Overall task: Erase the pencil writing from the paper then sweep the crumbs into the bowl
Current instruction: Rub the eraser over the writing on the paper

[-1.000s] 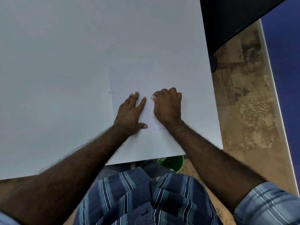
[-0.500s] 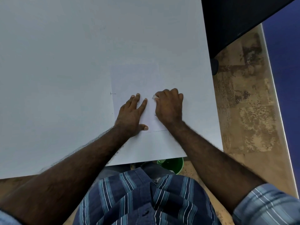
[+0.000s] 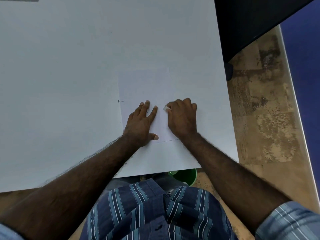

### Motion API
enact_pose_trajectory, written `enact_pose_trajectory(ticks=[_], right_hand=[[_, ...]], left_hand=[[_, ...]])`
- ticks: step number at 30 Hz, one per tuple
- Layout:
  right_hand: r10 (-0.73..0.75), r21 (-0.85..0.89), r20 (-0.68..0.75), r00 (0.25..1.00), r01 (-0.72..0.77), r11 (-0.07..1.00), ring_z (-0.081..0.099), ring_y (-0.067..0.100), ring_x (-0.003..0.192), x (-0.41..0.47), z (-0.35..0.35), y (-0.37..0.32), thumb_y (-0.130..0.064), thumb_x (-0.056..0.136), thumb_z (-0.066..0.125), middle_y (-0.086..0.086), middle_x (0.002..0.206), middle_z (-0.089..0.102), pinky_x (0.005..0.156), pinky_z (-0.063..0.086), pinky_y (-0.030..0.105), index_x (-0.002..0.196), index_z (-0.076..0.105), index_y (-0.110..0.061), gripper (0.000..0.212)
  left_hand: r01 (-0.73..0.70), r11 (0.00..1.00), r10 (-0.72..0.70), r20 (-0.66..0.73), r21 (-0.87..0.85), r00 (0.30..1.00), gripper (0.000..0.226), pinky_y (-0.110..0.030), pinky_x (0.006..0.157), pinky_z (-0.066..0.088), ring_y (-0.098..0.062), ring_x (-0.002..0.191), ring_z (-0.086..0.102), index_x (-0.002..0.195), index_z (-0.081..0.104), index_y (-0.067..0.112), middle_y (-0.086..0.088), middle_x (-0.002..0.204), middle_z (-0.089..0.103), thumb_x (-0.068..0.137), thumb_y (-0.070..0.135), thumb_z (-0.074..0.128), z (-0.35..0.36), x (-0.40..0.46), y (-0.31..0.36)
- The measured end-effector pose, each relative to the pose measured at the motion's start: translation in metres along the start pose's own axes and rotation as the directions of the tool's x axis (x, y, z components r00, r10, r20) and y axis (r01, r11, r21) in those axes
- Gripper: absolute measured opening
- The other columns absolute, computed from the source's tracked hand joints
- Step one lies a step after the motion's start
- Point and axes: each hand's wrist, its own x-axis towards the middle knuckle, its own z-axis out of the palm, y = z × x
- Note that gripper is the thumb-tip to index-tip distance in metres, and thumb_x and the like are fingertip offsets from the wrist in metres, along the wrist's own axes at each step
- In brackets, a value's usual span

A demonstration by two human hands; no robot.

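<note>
The table is seen as pale grey-white; the paper on it is white, marked with faint dark pencil lines; the eraser is white; the bowl is green; the shirt is patterned in dark blue with lighter blue and white stripes; the floor is mottled brown and tan.

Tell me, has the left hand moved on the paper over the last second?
No. The left hand stays flat on the paper, its thumb just above the paper's near edge as before; small shifts match the camera's.
</note>
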Motion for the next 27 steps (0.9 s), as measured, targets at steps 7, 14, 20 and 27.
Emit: enact_pose_trajectory(ticks=[7,14,20,27], right_hand=[[0.047,0.177,0.115,0.992,-0.067,0.982,0.057,0.023,0.099,0.004,-0.008,0.01,-0.025,0.097,0.068,-0.011,0.099,0.074,0.082,0.042,0.041,0.099,0.075,-0.026,0.008],[0.049,0.26,0.14,0.989,-0.084,0.962,0.062,0.023,0.097,0.004,-0.009,0.014,-0.025,0.095,0.072,-0.01,0.097,0.075,0.086,0.049,0.044,0.097,0.077,-0.024,0.005],[-0.133,0.163,0.155,0.979,0.108,0.981,0.058,0.025,0.094,-0.062,-0.016,0.006,-0.02,0.098,0.068,-0.003,0.1,0.071,0.082,0.044,0.042,0.106,0.075,-0.023,0.012],[-0.1,0.018,0.04,0.994,0.1,0.995,0.056,0.026,0.093,-0.047,-0.009,0.021,-0.021,0.097,0.068,-0.004,0.096,0.07,0.079,0.036,0.042,0.105,0.075,-0.022,0.011]], left_hand=[[-0.031,0.999,0.031,-0.003,0.028,1.0,0.117,-0.045,0.125,0.009,-0.027,0.156,-0.017,0.164,0.004,0.022,-0.007,0.169,-0.02,0.081,0.056,0.078,-0.007,0.0,0.006],[-0.048,0.999,0.048,0.0,-0.009,0.999,0.119,-0.043,0.127,0.004,-0.026,0.156,-0.021,0.164,-0.004,0.026,-0.005,0.168,-0.026,0.082,0.058,0.077,0.001,0.01,0.015],[-0.066,0.998,0.067,-0.003,0.023,0.998,0.121,-0.042,0.126,0.004,-0.026,0.156,-0.02,0.163,-0.006,0.028,-0.005,0.168,-0.026,0.08,0.065,0.074,0.003,0.011,0.01],[-0.071,0.997,0.071,0.007,0.025,0.997,0.124,-0.042,0.126,0.004,-0.026,0.156,-0.021,0.163,-0.007,0.028,-0.005,0.167,-0.027,0.078,0.065,0.075,0.004,0.011,0.009]])
